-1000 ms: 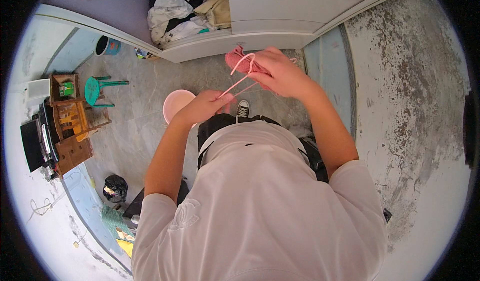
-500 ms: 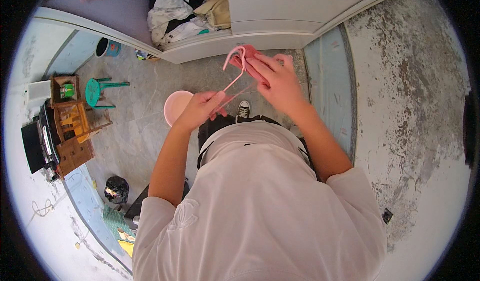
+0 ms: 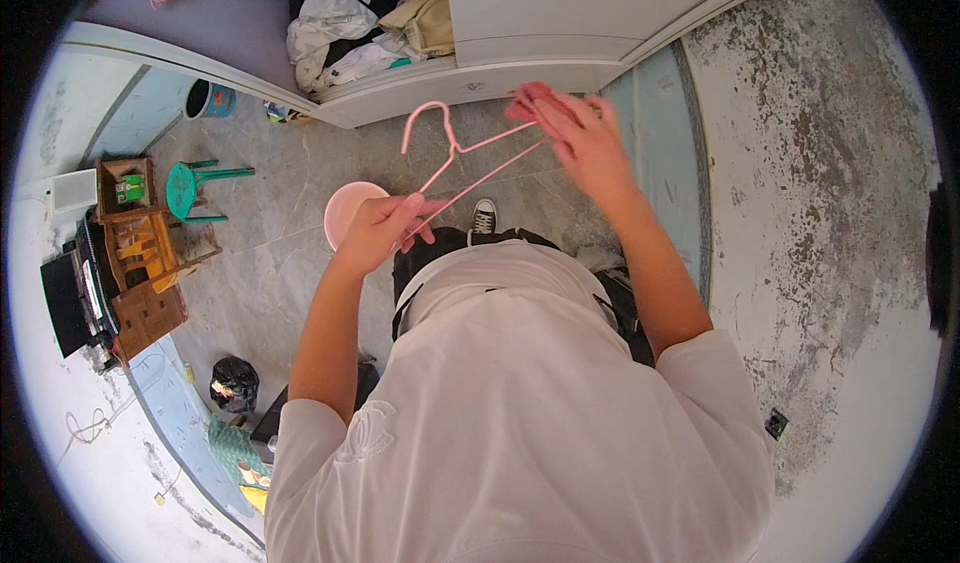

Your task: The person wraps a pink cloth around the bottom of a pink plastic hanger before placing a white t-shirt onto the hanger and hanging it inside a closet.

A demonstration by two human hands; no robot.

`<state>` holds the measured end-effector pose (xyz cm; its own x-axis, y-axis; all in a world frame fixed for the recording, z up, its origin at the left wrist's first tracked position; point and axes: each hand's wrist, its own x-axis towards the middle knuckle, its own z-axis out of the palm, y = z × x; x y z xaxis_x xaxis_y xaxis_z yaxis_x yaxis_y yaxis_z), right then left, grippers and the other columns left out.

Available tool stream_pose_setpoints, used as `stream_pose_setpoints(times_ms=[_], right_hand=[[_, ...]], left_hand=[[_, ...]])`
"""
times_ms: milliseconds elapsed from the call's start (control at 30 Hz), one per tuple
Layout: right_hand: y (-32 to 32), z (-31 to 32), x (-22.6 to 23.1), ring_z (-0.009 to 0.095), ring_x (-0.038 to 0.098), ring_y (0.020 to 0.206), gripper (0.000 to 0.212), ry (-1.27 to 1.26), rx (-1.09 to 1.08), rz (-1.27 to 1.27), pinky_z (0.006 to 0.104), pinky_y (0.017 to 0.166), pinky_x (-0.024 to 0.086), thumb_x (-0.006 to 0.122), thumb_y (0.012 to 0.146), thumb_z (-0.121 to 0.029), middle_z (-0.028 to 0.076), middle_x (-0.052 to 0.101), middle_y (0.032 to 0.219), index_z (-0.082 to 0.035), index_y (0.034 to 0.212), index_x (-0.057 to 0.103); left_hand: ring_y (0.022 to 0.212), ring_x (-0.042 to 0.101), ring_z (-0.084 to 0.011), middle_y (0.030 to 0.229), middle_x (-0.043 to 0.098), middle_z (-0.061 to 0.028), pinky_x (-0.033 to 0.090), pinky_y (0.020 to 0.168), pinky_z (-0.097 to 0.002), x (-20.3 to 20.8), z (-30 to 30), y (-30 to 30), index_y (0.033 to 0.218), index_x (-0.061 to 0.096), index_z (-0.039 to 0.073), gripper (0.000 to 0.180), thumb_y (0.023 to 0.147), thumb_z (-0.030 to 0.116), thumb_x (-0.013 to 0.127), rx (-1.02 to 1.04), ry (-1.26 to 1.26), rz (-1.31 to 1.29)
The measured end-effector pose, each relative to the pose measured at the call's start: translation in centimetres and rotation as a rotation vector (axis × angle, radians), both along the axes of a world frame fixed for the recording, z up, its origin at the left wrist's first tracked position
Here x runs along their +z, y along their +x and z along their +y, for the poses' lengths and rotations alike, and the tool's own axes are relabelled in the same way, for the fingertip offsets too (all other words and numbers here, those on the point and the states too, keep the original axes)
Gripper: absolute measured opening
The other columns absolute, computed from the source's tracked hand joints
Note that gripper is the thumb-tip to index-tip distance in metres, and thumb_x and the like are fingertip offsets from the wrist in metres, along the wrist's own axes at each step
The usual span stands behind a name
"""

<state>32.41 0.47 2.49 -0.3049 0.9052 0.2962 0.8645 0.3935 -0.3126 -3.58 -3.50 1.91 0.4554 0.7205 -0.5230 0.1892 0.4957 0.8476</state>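
Observation:
A pink clothes hanger (image 3: 452, 147) is held up in front of my body, its hook pointing to the far left. My left hand (image 3: 380, 231) grips the hanger's left end, with the thumb on the upper arm and the fingers around the lower bar. At the right end of the hanger, my right hand (image 3: 592, 145) is closed on a pinkish-red cloth (image 3: 542, 103). That cloth covers the hanger's right corner, and the fingers are slightly blurred.
A pink basin (image 3: 345, 208) stands on the tiled floor beyond my left hand. Ahead is a white cabinet (image 3: 550, 13) with heaped clothes (image 3: 335, 28) in its open part. To the left are a green stool (image 3: 183, 191), a wooden chair (image 3: 140, 243) and a black bag (image 3: 234, 383).
The hanger has turned, so its hook and both arms now show. My right hand has moved right with the cloth, away from the hook, and my left hand has shifted slightly left and down.

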Motion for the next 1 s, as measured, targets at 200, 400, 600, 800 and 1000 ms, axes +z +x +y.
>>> stream_pose_setpoints(times_ms=[200, 400, 600, 800, 1000], right_hand=[[-0.6, -0.5, 0.1, 0.040, 0.053, 0.122, 0.067, 0.082, 0.000, -0.034, 0.0473, 0.102, 0.054, 0.077, 0.077, -0.003, 0.005, 0.058, 0.144, -0.022, 0.140, 0.065], [1.1, -0.2, -0.5, 0.038, 0.054, 0.121, 0.063, 0.062, 0.072, -0.114, 0.0463, 0.102, 0.054, 0.078, 0.078, -0.007, 0.005, 0.058, 0.142, -0.020, 0.139, 0.065], [-5.3, -2.1, 1.0, 0.038, 0.053, 0.120, 0.064, 0.050, 0.130, 0.118, 0.0468, 0.104, 0.051, 0.077, 0.079, -0.010, 0.006, 0.059, 0.141, -0.017, 0.141, 0.063], [-5.8, -1.5, 1.5, 0.038, 0.053, 0.120, 0.061, 0.025, 0.101, 0.163, 0.0490, 0.105, 0.048, 0.074, 0.081, -0.007, 0.008, 0.061, 0.138, -0.013, 0.140, 0.064], [-7.5, -1.8, 3.0, 0.038, 0.053, 0.119, 0.063, 0.000, 0.126, 0.271, 0.0496, 0.104, 0.048, 0.076, 0.078, -0.006, 0.007, 0.062, 0.135, -0.016, 0.139, 0.065]], left_hand=[[0.062, 0.054, -0.0081, 0.078, 0.072, -0.0053, 0.045, 0.058, -0.0240, 1.0, -0.1, -0.4, 0.126, 0.076, 0.005, 0.048, 0.112, 0.043, 0.050, -0.007, 0.020, -0.046], [0.061, 0.054, -0.0083, 0.076, 0.071, -0.0058, 0.046, 0.058, -0.0241, 0.3, -0.1, -1.4, 0.125, 0.077, 0.005, 0.050, 0.111, 0.045, 0.051, -0.030, 0.004, -0.057], [0.061, 0.057, -0.0094, 0.076, 0.072, -0.0065, 0.048, 0.057, -0.0250, -0.2, 0.7, 1.2, 0.119, 0.078, 0.002, 0.054, 0.109, 0.049, 0.053, -0.073, -0.038, 0.077], [0.064, 0.061, -0.0108, 0.077, 0.072, -0.0081, 0.048, 0.058, -0.0255, 0.2, 1.0, 1.6, 0.119, 0.077, -0.002, 0.058, 0.110, 0.050, 0.051, -0.003, -0.110, 0.011], [0.064, 0.061, -0.0106, 0.076, 0.071, -0.0071, 0.048, 0.057, -0.0259, -0.1, 1.0, 2.2, 0.122, 0.076, -0.001, 0.056, 0.111, 0.047, 0.049, -0.090, -0.007, 0.082]])
